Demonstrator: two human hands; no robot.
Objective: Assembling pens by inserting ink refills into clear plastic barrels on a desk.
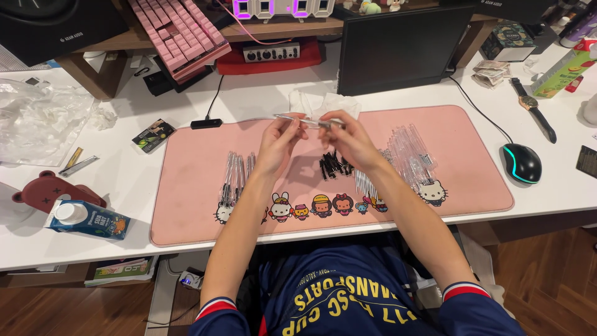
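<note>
Both bare forearms reach forward from near to far and converge toward the middle. The left hand (278, 142) and right hand (349, 138) are raised side by side, fingers curled and pinched, fingertips pointing inward toward each other, wrists slightly bent.

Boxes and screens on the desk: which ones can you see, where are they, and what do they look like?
Drink carton: lying at the left, blue and white, round white cap.
Monitor: behind the pink mat, flat, black, dark.
Digital clock: top shelf, white with glowing purple digits.
Green carton: far right, long, green with fruit pictures.
Small packet: left of the mat, black and green.
</note>
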